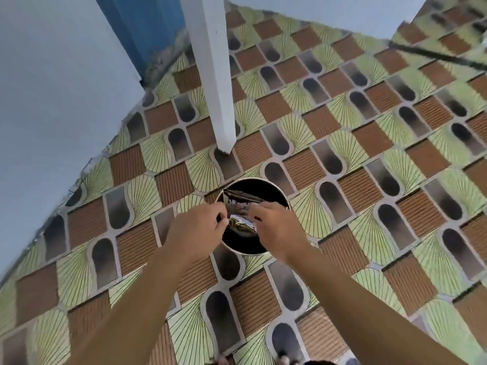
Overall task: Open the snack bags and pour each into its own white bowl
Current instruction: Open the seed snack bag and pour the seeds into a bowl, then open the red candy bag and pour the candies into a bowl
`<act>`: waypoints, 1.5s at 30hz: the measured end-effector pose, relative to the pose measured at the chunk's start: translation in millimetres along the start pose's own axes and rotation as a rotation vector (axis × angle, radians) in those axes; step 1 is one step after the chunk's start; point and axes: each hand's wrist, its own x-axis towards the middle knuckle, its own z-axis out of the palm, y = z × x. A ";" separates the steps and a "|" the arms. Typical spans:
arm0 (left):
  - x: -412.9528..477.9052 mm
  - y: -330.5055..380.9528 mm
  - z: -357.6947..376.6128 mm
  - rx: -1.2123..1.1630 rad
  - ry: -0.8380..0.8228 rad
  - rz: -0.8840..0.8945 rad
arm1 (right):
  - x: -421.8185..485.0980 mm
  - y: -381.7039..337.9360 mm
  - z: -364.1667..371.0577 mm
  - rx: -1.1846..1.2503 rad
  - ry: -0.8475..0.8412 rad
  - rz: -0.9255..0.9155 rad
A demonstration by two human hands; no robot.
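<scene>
Two hands work close together: the left hand and the right hand each pinch one side of the snack bag, holding it just above the bowl on the patterned floor. I cannot tell whether the bag is open. A sudden tear could jerk it sideways and scatter snacks past the rim.

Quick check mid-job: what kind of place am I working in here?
Likely a room in a home, with the work done at floor level: patterned green-and-brown floor covering, pale painted walls, a white post standing on it. The round container sits on the floor.
</scene>
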 end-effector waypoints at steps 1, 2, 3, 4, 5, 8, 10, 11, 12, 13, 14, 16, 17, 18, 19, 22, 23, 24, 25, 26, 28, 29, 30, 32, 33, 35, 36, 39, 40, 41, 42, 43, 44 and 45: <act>-0.4 0.4 -1.6 0.000 -0.013 -0.004 | -1.1 -1.7 -2.9 -0.007 -0.020 0.010; -2.5 2.2 -7.0 -0.006 -0.015 -0.008 | -2.1 -5.5 -10.3 -0.005 -0.041 0.023; -6.8 5.1 -15.8 -0.013 -0.012 -0.013 | -2.7 -10.7 -21.3 0.001 -0.060 0.036; -12.8 9.9 -28.9 -0.017 -0.005 -0.014 | -3.3 -18.5 -37.4 0.002 -0.079 0.050; -21.2 15.9 -45.5 -0.018 0.004 -0.013 | -3.4 -28.4 -57.9 -0.001 -0.090 0.064; -58.5 37.6 -113.9 -0.030 0.079 -0.008 | -5.9 -66.3 -135.0 -0.031 -0.056 0.068; -92.4 54.1 -170.5 -0.059 0.160 0.011 | -10.5 -99.0 -194.9 -0.049 -0.005 0.047; -111.4 62.3 -200.5 -0.073 0.194 0.027 | -13.2 -116.7 -224.5 -0.051 0.026 0.028; -131.3 70.4 -231.2 -0.075 0.218 0.041 | -16.0 -136.2 -254.3 -0.048 0.059 0.007; -153.1 78.1 -261.3 -0.068 0.237 0.053 | -19.0 -157.7 -283.2 -0.043 0.085 -0.013; -174.5 85.8 -291.0 -0.064 0.262 0.066 | -22.1 -180.3 -311.0 -0.040 0.104 -0.034; -218.9 97.8 -348.9 -0.073 0.336 0.082 | -28.0 -228.0 -363.3 -0.056 0.139 -0.085; -241.3 101.9 -375.7 -0.072 0.371 0.080 | -31.6 -251.9 -386.9 -0.068 0.156 -0.118; -264.7 103.4 -400.7 -0.063 0.402 0.067 | -35.2 -276.1 -408.2 -0.073 0.164 -0.149; -288.0 103.5 -424.4 -0.058 0.445 0.045 | -38.6 -299.8 -427.1 -0.071 0.168 -0.187; -357.6 86.8 -476.2 -0.029 0.623 -0.048 | -49.1 -378.0 -460.8 -0.078 0.135 -0.363; -380.4 77.1 -486.1 -0.020 0.679 -0.092 | -53.0 -406.2 -464.9 -0.084 0.114 -0.429; -401.9 65.9 -493.4 -0.014 0.730 -0.142 | -56.8 -434.1 -465.9 -0.091 0.093 -0.492; -423.4 52.7 -497.3 -0.007 0.774 -0.196 | -60.4 -461.4 -463.7 -0.099 0.078 -0.555; -445.6 38.0 -498.9 -0.005 0.818 -0.248 | -64.1 -488.3 -459.0 -0.098 0.072 -0.619; -490.1 7.0 -497.6 -0.017 0.889 -0.354 | -72.3 -539.2 -446.0 -0.075 0.065 -0.721; -511.3 -9.6 -496.4 -0.023 0.916 -0.409 | -75.4 -563.3 -438.1 -0.061 0.059 -0.757; -533.6 -27.1 -494.2 -0.033 0.940 -0.463 | -78.9 -587.2 -428.3 -0.049 0.049 -0.791; -577.2 -62.0 -489.3 -0.055 0.994 -0.547 | -87.0 -635.2 -406.8 -0.020 0.033 -0.855; -596.2 -79.5 -487.5 -0.062 1.021 -0.576 | -90.3 -658.1 -395.3 -0.008 0.030 -0.879; -628.4 -115.5 -483.6 -0.070 1.063 -0.619 | -94.5 -699.9 -370.5 0.029 0.030 -0.906; -640.9 -133.8 -482.6 -0.070 1.082 -0.632 | -95.2 -719.2 -357.9 0.053 0.036 -0.910; -661.0 -188.7 -481.0 -0.051 1.109 -0.633 | -91.6 -765.5 -322.1 0.112 0.067 -0.909; -661.9 -205.7 -481.5 -0.044 1.111 -0.623 | -88.2 -777.2 -311.7 0.122 0.079 -0.905; -660.1 -221.5 -482.5 -0.040 1.114 -0.610 | -84.0 -787.5 -302.8 0.128 0.090 -0.899; -655.8 -236.5 -483.8 -0.041 1.117 -0.598 | -77.9 -796.3 -294.3 0.129 0.103 -0.890; -649.3 -250.0 -485.6 -0.044 1.122 -0.585 | -70.7 -803.8 -287.2 0.132 0.119 -0.877; -641.4 -262.2 -487.4 -0.049 1.128 -0.570 | -62.4 -810.0 -280.9 0.133 0.134 -0.861; -631.8 -273.9 -489.0 -0.056 1.133 -0.552 | -53.1 -815.2 -275.1 0.124 0.150 -0.842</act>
